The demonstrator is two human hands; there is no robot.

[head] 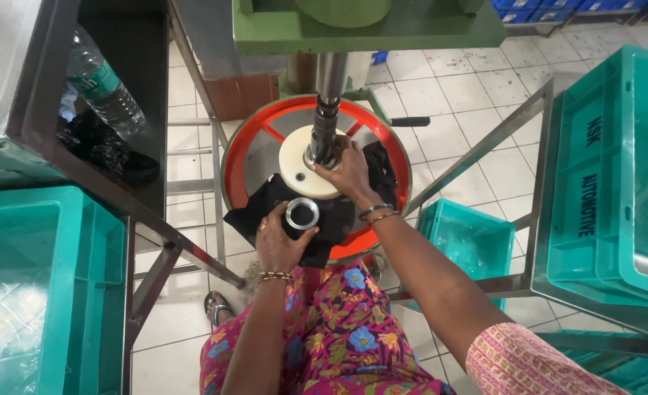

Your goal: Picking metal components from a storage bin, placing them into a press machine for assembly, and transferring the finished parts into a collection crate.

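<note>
While the left hand [280, 238] is gripping a metal ring [302, 213] over the black cloth [265, 201], the right hand [349, 172] is pressing its fingers around a part on the cream disc [298, 164], under the steel shaft [328, 102] of the green press [368, 25].

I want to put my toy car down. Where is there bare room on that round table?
The bare grey patch of the round table, between the orange rim and cream disc. The near side is crowded: black cloth, metal ring, left hand, right hand.
</note>
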